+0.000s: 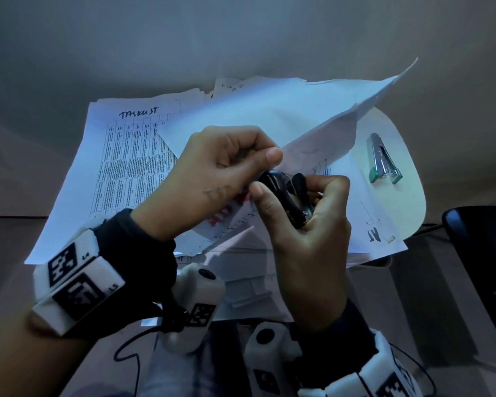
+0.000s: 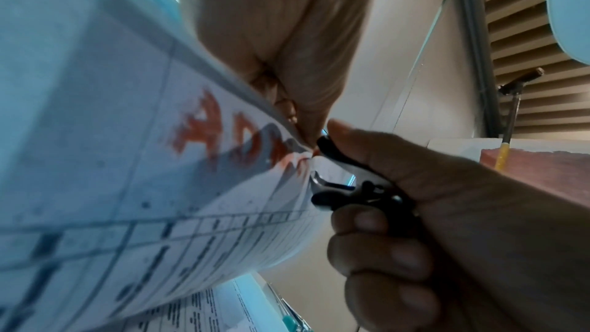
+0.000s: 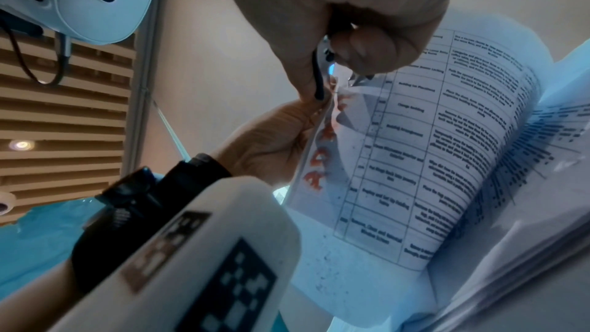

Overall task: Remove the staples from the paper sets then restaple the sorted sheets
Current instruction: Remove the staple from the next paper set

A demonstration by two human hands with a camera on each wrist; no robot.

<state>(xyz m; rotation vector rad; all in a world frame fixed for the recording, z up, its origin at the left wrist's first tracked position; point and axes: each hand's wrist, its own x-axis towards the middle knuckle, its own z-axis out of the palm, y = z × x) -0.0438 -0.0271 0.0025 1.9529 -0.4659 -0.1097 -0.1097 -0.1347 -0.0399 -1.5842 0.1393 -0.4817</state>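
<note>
Head view: closest to the person are the two wrists, each with a white band that has black square marks on it. Just past them, the right hand point(image 1: 307, 224) is curled around a black staple remover point(image 1: 287, 196). The thumb sits on one black wing and the other fingers wrap under it. The left wrist view shows the remover's shiny metal teeth point(image 2: 319, 181) right at the corner of the paper set point(image 2: 159, 160). The teeth look a little apart there, and I cannot tell if they have a staple.

The left hand point(image 1: 224, 173) is touching the remover from the left. Its thumb and bent fingers pinch the corner of the paper set and hold it up off the pile. The paper set is white, with a printed table of small black words and big red letters near the pinched corner. The sheets curl and fan out, and one sheet point(image 1: 269, 116) sticks up and away past the remover.

Under the remover lies a messy pile of more printed sheets point(image 1: 121, 167) on a white table point(image 1: 407, 179). One has black writing by hand at the top.

Right of the remover, and farther off, a silver stapler point(image 1: 382, 159) with green ends lies on the table, well apart from both hands.
</note>
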